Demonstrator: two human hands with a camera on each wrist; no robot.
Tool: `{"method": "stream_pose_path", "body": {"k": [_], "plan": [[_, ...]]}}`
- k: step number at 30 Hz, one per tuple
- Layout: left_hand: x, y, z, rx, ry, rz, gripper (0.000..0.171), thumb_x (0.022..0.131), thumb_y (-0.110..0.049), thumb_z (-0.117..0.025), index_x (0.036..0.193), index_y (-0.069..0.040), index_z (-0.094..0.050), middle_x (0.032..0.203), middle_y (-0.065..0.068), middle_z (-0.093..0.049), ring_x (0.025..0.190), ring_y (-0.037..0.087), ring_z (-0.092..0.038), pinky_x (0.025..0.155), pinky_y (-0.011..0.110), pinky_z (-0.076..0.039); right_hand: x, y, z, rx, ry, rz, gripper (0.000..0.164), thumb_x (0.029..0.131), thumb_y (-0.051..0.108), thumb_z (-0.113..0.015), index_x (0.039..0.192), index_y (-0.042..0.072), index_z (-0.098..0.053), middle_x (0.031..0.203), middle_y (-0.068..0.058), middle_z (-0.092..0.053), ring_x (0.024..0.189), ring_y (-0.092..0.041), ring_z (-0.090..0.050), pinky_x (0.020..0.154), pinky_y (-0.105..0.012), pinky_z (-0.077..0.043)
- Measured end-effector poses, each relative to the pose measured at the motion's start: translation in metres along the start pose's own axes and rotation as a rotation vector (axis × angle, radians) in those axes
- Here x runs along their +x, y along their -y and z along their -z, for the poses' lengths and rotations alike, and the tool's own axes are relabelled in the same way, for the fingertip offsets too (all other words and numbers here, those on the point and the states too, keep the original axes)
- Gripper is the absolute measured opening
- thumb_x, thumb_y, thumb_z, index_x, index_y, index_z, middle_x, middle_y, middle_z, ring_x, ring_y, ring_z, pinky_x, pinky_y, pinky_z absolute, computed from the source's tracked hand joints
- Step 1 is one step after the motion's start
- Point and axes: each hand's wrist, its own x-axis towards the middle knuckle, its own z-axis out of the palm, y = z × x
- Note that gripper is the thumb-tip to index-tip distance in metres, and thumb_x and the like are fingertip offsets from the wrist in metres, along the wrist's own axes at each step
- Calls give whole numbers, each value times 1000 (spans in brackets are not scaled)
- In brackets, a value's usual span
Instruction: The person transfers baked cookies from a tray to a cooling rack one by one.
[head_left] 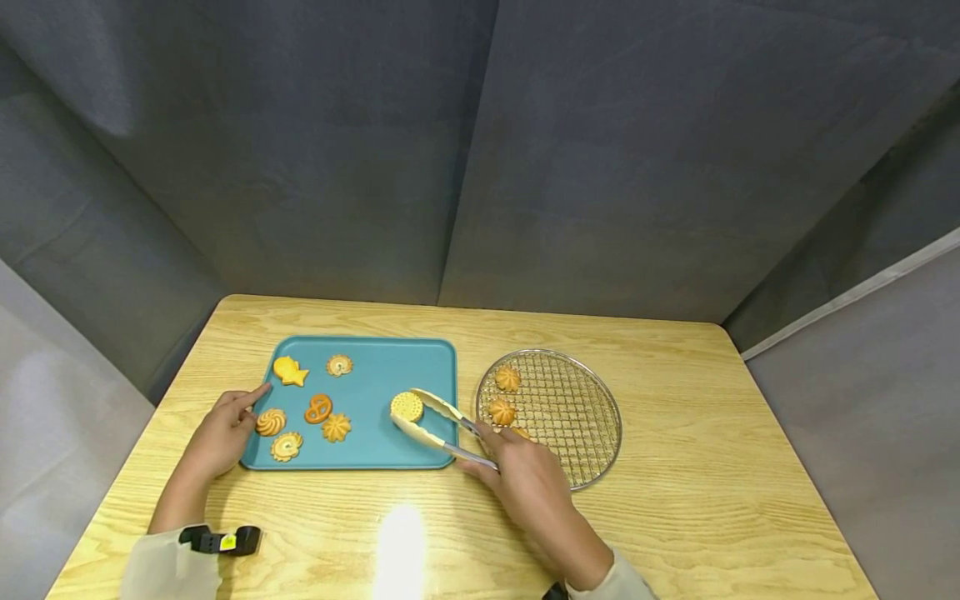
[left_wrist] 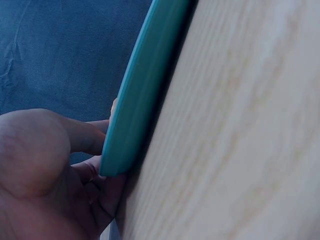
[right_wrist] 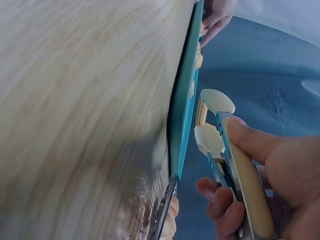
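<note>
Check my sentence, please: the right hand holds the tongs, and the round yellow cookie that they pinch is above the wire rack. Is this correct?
Not quite: the round yellow cookie is above the tray, not the wire rack, as the head view shows. The right hand does hold the tongs, and they pinch the cookie.

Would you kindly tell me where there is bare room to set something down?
Free: the wooden tabletop right of the wire rack, the rack's right half, and the teal tray beyond the round cookie. Crowded: the tray's left, with six cookies near the left hand; the rack's left, with more cookies and the right hand holding tongs.
</note>
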Motion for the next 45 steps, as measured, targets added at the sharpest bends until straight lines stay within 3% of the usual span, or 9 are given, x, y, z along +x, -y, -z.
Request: {"method": "stream_pose_path", "body": {"k": [7, 15, 22, 29, 37, 45], "plan": [[1, 0, -1, 6, -7, -2, 49, 108, -3, -36, 156, 2, -40, 130, 24, -45, 94, 30, -51, 73, 38, -40, -5, -7, 3, -8, 6, -29, 64, 87, 53, -76, 142, 19, -66, 103, -6, -74, 65, -25, -66, 58, -40, -53], [1, 2, -2, 2, -2, 2, 49, 108, -3, -36, 157, 2, -40, 131, 24, -45, 95, 31, -51, 74, 38, -39, -12, -13, 7, 5, 14, -72, 64, 89, 53, -75, 142, 19, -65, 117, -13, -75, 81, -34, -73, 68, -47, -58], [1, 2, -2, -1, -1, 0, 49, 108, -3, -36, 156, 2, -40, 131, 25, -45, 95, 30, -50, 73, 38, -39, -16, -19, 9, 11, 11, -95, 64, 88, 53, -75, 142, 20, -66, 98, -4, -74, 64, -19, -63, 59, -37, -53], [1, 3, -2, 2, -8, -2, 49, 108, -2, -36, 156, 2, -40, 131, 24, -45, 94, 30, -50, 73, 38, -40, -19, -26, 14, 36, 17, -127, 63, 89, 52, -74, 144, 21, -64, 112, -9, -76, 80, -30, -74, 69, -44, -59], [2, 5, -3, 10, -16, -16, 49, 107, -2, -36, 156, 2, -41, 130, 24, -46, 92, 29, -50, 73, 38, -40, -21, -37, 20, 67, 23, -168, 63, 89, 48, -76, 143, 17, -65, 96, -3, -74, 66, -13, -61, 59, -33, -50], [1, 4, -2, 20, -15, -18, 48, 108, -3, -37, 156, 2, -41, 129, 24, -46, 89, 27, -50, 69, 35, -40, -24, -45, 24, 86, 30, -199, 63, 91, 47, -75, 146, 18, -62, 108, -10, -75, 84, -28, -72, 70, -45, -57]]}}
